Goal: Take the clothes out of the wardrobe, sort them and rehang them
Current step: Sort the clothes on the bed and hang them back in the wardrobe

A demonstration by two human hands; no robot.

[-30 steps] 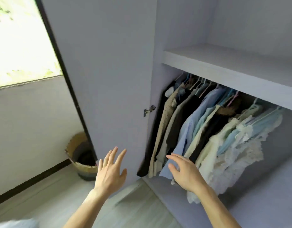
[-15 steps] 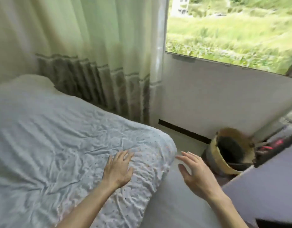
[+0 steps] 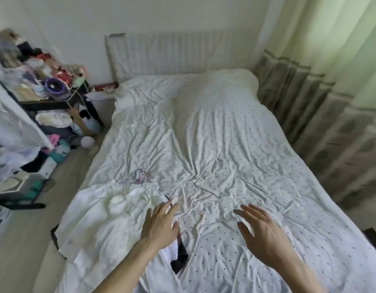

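Across bed [image 3: 225, 144], near left, clothes [image 3: 102, 218] and hangers [image 3: 138, 176] likely dumped for sorting; left hand [image 3: 160, 224], right hand [image 3: 263, 233] spread, empty.

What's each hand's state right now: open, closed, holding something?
Left hand: open, fingers spread, holding nothing, at the edge of the white clothes.
Right hand: open, fingers spread over the dotted sheet, holding nothing.

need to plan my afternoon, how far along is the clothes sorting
Done: a few pale garments and a dark garment lie on the bed, loose hangers beside them. In hand: nothing; the left hand and right hand are open above the bed. Left: the pile looks unsorted and off its hangers; the wardrobe is out of view.
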